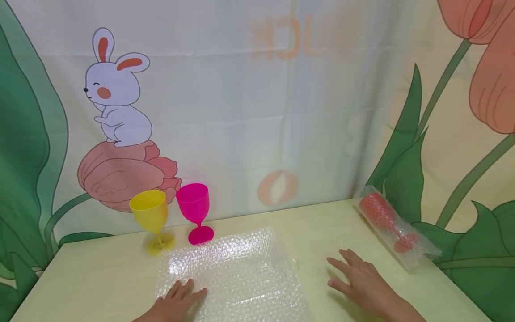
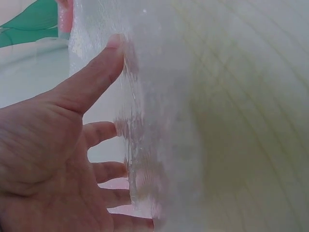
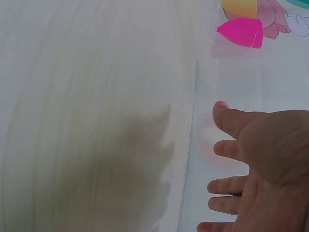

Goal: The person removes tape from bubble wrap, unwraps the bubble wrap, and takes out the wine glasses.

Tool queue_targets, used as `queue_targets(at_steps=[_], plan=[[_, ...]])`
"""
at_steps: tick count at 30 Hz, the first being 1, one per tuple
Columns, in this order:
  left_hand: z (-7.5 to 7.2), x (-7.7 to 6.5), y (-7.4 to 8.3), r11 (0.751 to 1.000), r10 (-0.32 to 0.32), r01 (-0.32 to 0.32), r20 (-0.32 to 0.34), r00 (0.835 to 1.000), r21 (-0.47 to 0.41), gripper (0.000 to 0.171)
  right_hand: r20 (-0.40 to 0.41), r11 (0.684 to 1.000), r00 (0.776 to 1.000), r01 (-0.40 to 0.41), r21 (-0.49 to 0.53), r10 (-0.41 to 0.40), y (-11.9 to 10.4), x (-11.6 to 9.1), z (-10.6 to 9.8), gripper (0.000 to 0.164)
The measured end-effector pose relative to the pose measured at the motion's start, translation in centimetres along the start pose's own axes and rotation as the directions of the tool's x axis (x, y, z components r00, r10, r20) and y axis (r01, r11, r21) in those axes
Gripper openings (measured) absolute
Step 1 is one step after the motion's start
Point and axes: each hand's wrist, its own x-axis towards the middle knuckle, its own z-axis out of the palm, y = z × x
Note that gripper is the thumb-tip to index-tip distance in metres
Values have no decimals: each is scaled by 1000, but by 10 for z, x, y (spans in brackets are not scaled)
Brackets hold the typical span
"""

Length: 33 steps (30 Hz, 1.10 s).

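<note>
A sheet of clear bubble wrap (image 1: pixel 241 273) lies spread over the middle of the table. My left hand (image 1: pixel 177 302) is at its left side in the head view. In the left wrist view, that hand's extended thumb and fingers meet the edge of the wrap (image 2: pixel 159 111); they do not curl round it. Over the table to the right of the sheet is my right hand (image 1: pixel 364 284), fingers spread, holding nothing. Behind the wrap stand a yellow goblet (image 1: pixel 150 214) and a pink goblet (image 1: pixel 195 203), both upright.
At the table's right edge a red goblet (image 1: pixel 380 212) lies on its side, wrapped in bubble wrap. The pale table (image 1: pixel 96 277) backs onto a curtain (image 1: pixel 225 112) printed with a rabbit and tulips.
</note>
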Motion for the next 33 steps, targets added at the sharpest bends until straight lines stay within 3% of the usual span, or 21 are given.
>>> queue_targets(at_steps=[16, 22, 33], plan=[[3, -1, -1, 1000, -10, 11, 8, 1000, -16, 95, -89, 995, 996, -9, -98, 0, 24, 8, -11, 56], [4, 0, -4, 1000, 0, 0, 6, 1000, -20, 97, -170, 991, 985, -3, -137, -20, 38, 14, -21, 55], [1, 2, 0, 1000, 1, -1, 16, 1000, -19, 95, -211, 969, 977, -43, -244, -10, 59, 21, -41, 66]])
